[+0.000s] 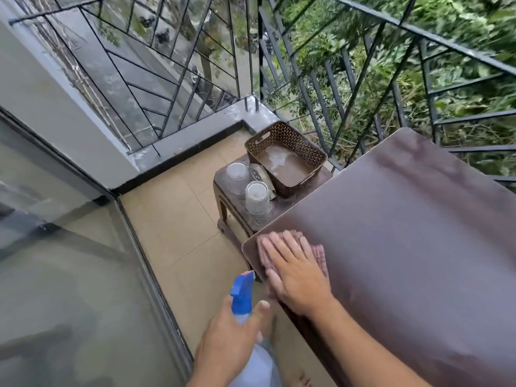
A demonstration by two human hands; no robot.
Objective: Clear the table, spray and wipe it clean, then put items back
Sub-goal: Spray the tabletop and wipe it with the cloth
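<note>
While my right hand [294,270] lies flat on the cloth [318,254], fingers straight and close together, pointing toward the near left corner of the table [405,233], my forearm reaches in from the lower right across the tabletop. The cloth is pinkish with a fine check, bunched under my palm and poking out past my fingertips and along my little finger. My left hand [229,339] hangs off the table's edge over the tiled floor [178,219], fingers curled round the neck of the spray bottle [245,317], thumb up beside its blue plastic trigger head; the body of the bottle is pale and see-through. The tabletop is smooth, dark brown, with rounded corners and a dull sheen. Beyond its far left corner stands a low brown stool [231,210] carrying a brown perforated basket [284,157], rectangular with cut-out handles, and two clear glasses [258,198] turned upside down beside it. Black metal railing [349,79] runs round the balcony.
</note>
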